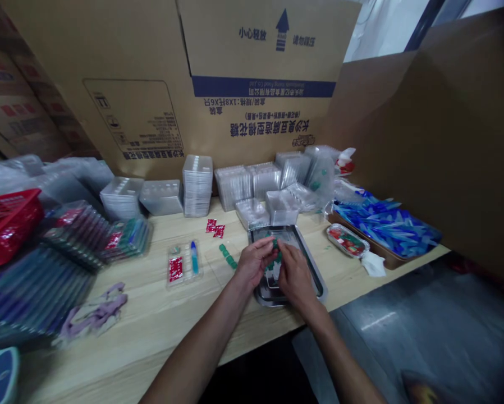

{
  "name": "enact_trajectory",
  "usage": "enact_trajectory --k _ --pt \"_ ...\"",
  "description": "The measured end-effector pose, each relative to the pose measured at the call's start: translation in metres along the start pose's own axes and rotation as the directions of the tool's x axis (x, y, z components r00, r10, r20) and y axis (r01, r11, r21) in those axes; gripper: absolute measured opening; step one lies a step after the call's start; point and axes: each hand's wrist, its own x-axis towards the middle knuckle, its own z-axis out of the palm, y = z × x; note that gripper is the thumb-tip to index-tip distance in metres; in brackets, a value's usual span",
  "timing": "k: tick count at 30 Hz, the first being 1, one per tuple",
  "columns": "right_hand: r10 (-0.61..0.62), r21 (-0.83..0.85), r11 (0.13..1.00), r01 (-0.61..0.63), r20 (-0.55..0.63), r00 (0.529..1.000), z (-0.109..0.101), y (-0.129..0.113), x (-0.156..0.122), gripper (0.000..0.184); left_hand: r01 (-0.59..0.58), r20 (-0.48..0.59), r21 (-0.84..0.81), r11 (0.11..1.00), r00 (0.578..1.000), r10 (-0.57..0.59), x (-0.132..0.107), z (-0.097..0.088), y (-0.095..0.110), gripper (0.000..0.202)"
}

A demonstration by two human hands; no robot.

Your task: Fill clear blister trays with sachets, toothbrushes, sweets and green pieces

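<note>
Pinching a small green piece point(275, 243) between thumb and fingers, the left hand point(254, 262) meets the right hand point(294, 273) above a metal tray point(320, 287) near the front edge of the bench point(151, 342). The right fingers bend in against the piece; whether they grip it too, I cannot tell. The piece sits right at the fingertips, mostly covered, so its long axis and the way it points cannot be made out. Beneath, a clear container point(272, 286) with more green in it is partly hidden by the hands. The tray's long axis runs from the back edge of the bench toward the front, slanting slightly right.

Just left of the left hand, a row of green pieces point(228, 256) lies on a clear sheet, slanting from back left to front right. Beyond it is a clear blister tray point(185, 279) with a red packet point(175, 269) and a blue tube point(194, 257) whose length runs back to front. Toward the right corner of the bench stand a foil dish point(348, 240) and a carton of blue items point(386, 225). At the left, blurred stacked packs point(33, 292) and a red basket point(10, 227) are hard to read, the basket cut off.
</note>
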Motion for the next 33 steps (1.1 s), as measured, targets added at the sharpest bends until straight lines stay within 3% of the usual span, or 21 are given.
enact_trajectory --k 3,7,10,13,14,16,18,21,23,24,26,28,31,33 --pt "0.022 0.051 0.998 -0.022 0.009 1.000 0.010 -0.002 -0.008 0.066 -0.090 -0.078 0.047 0.995 0.993 0.093 -0.004 -0.001 -0.004 0.027" --pt "0.111 0.312 0.943 -0.115 0.032 0.993 0.016 -0.003 -0.012 0.055 -0.226 -0.152 0.192 0.955 0.955 0.256 -0.011 -0.006 -0.009 0.029" --pt "0.259 0.537 0.792 -0.290 0.135 0.956 0.020 -0.008 -0.016 0.044 -0.263 -0.175 0.322 0.910 0.927 0.331 -0.020 -0.016 -0.012 0.030" --pt "0.358 0.642 0.600 -0.477 0.317 0.878 0.022 -0.005 -0.020 0.033 -0.216 -0.125 0.410 0.886 0.949 0.290 -0.027 -0.032 -0.014 0.033" --pt "0.372 0.613 0.597 -0.517 0.359 0.856 0.021 -0.002 -0.020 0.030 -0.202 -0.096 0.438 0.876 0.958 0.269 -0.028 -0.037 -0.015 0.032" --pt "0.396 0.454 0.722 -0.522 0.347 0.850 0.016 0.009 -0.017 0.029 -0.196 -0.043 0.518 0.833 0.966 0.254 -0.027 -0.045 -0.016 0.027" --pt "0.370 0.165 0.893 -0.419 0.260 0.892 0.012 0.023 -0.010 0.038 -0.230 0.043 0.659 0.716 0.962 0.269 -0.022 -0.047 -0.015 0.017" --pt "0.288 -0.206 0.950 -0.235 0.285 0.914 0.011 0.040 0.005 0.062 -0.325 0.236 0.879 0.350 0.933 0.273 -0.011 -0.038 -0.014 0.025" --pt "0.295 -0.215 0.949 -0.232 0.341 0.893 0.015 0.050 0.016 0.060 -0.344 0.310 0.934 0.100 0.916 0.254 -0.001 -0.026 -0.014 0.038" --pt "0.310 -0.172 0.949 -0.266 0.341 0.887 0.017 0.055 0.022 0.052 -0.332 0.316 0.943 0.027 0.918 0.240 0.004 -0.021 -0.015 0.043" --pt "0.358 -0.076 0.933 -0.352 0.298 0.885 0.019 0.066 0.033 0.033 -0.287 0.270 0.957 0.048 0.937 0.223 0.016 -0.013 -0.016 0.046" --pt "0.410 -0.016 0.907 -0.420 0.246 0.878 0.015 0.079 0.042 0.022 -0.234 0.187 0.952 0.196 0.954 0.234 0.028 -0.011 -0.016 0.031" --pt "0.464 0.080 0.871 -0.486 0.197 0.864 0.003 0.095 0.046 0.027 -0.174 0.078 0.909 0.379 0.964 0.254 0.045 -0.015 -0.013 0.008" --pt "0.486 0.166 0.840 -0.516 0.193 0.852 -0.004 0.100 0.043 0.036 -0.135 0.024 0.871 0.472 0.972 0.232 0.052 -0.019 -0.009 0.012"
